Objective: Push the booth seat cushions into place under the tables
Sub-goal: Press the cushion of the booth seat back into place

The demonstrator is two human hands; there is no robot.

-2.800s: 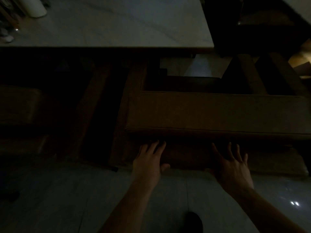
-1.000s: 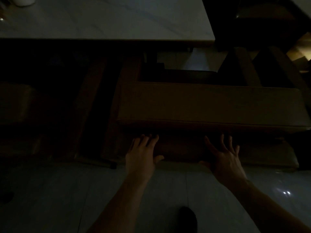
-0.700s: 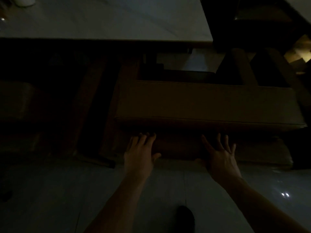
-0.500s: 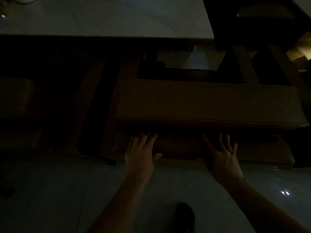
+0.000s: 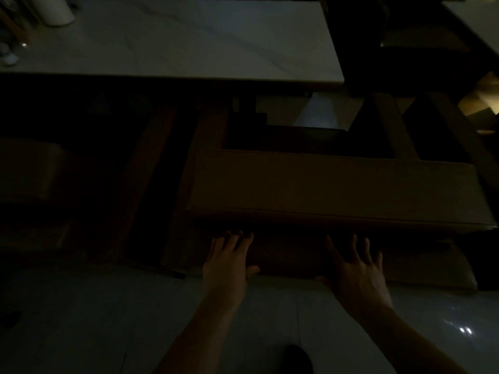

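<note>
The scene is very dark. A long brown seat cushion lies across the middle, its near edge a raised seam. Below it runs the brown front panel of the booth seat, down to the floor. My left hand rests flat against that front panel with its fingers spread, fingertips under the cushion's overhang. My right hand presses flat on the same panel a little further right, fingers apart. Neither hand holds anything. Beyond the cushion stands a white marble table.
A second cushion sits in deep shadow at the left. Dark wooden slats run between the two seats. A white roll stands on the table's far left corner. Glossy pale floor tiles lie under me, with my shoe near the bottom edge.
Both hands have stayed flat on the seat front. The view has shifted slightly, and the table's far left corner with the white roll is back in sight.
</note>
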